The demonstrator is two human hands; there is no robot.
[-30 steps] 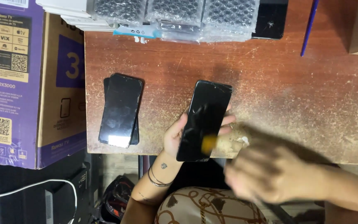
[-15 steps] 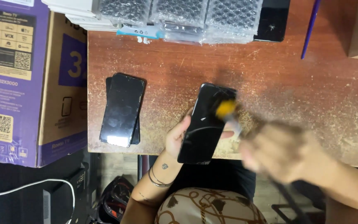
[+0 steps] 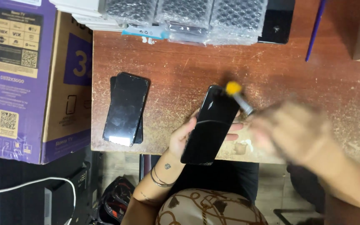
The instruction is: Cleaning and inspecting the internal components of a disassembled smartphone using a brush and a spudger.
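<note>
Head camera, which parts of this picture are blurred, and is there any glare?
Head view: the right hand is smeared by motion blur, and the yellow-tipped brush it holds is soft; the left hand and its phone are sharp; a bright glare patch sits at the low end of the stacked phones, and the bubble wrap glints.

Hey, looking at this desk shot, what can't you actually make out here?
- Right hand, head view: motion blur hides its grip on the yellow-tipped tool.
- Lower phone in the stack, head view: covered by the phone on top, only edges show.
- Bubble-wrapped packs, head view: cut off by the top edge, contents unclear.
- Left hand, head view: mostly hidden behind the black phone it holds.
</note>
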